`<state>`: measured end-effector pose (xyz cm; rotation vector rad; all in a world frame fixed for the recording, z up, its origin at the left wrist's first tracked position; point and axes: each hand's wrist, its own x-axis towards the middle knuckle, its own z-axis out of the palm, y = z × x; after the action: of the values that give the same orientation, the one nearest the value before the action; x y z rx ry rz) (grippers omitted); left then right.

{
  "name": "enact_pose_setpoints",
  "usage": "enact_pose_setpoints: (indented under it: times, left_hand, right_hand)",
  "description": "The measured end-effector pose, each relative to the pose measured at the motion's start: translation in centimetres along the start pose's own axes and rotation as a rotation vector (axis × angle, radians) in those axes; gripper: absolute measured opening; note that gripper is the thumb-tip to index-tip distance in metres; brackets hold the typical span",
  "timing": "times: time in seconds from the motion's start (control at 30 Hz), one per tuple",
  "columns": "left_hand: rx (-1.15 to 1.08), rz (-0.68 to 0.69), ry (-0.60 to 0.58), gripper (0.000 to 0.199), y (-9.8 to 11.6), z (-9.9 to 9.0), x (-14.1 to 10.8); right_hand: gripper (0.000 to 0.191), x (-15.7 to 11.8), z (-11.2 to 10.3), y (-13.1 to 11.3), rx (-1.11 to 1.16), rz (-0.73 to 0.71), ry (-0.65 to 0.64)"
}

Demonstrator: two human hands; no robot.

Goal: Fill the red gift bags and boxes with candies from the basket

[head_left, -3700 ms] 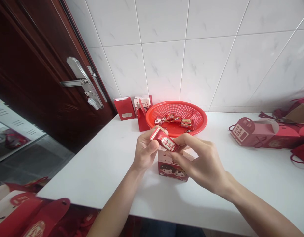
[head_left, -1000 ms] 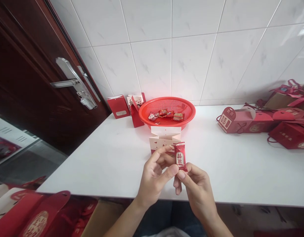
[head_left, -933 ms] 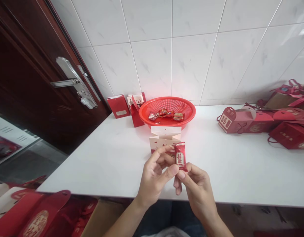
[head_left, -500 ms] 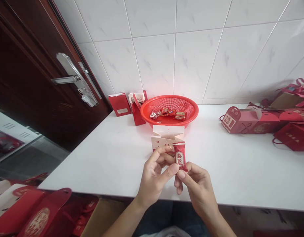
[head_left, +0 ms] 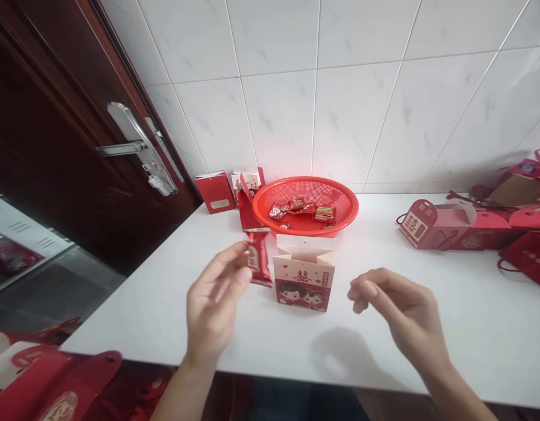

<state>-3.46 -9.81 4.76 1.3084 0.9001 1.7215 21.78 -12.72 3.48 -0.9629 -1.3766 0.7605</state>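
My left hand (head_left: 215, 304) pinches a red wrapped candy (head_left: 260, 257) between thumb and fingers, raised above the table. Just right of it an open-topped paper gift box (head_left: 303, 286) stands upright, cream above and red below, with two cartoon figures on its front. On the box's other side hovers my right hand (head_left: 395, 304), fingers curled and thumb drawn against them, with nothing visible in it. Behind the box, a red plastic basket (head_left: 307, 228) holds several wrapped candies (head_left: 296, 206).
Small red boxes (head_left: 216, 193) stand against the tiled wall, left of the basket. Several folded gift boxes (head_left: 445, 225) line the right of the white table (head_left: 164, 304). More red boxes (head_left: 63, 380) lie at lower left, below the table edge. A dark wooden door (head_left: 68, 117) is at left.
My hands have moved apart. The left carried the candy leftward, and the right let go and shifted right. The front of the gift box has come into full view.
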Motion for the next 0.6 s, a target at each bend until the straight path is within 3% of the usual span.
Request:
enact_pose_setpoints:
  times: [0.13,0.27,0.37,0.53,0.6]
  left_hand:
    - [0.059,-0.006,0.008,0.039,0.1,-1.5,3.5]
    - [0.018,-0.093,0.039,0.032,-1.1,-1.4,5.6]
    - [-0.031,-0.199,0.11,0.027,-2.5,-1.0,6.5]
    - [-0.063,-0.416,0.204,0.02,-4.6,-1.0,6.7]
    - [-0.057,-0.477,0.216,0.019,-5.4,-1.1,6.5]
  right_hand:
    - [0.025,4.7,-1.5,-0.2,-0.141,-0.078,0.016]
    - [0.027,11.2,-1.3,1.1,-0.289,-0.09,-0.057]
    - [0.025,16.7,-0.5,2.9,-0.778,0.003,-0.333]
    - [0.002,24.1,0.3,6.0,-1.022,0.104,-0.639]
    - [0.005,25.8,0.8,6.7,-1.114,0.148,-0.726]
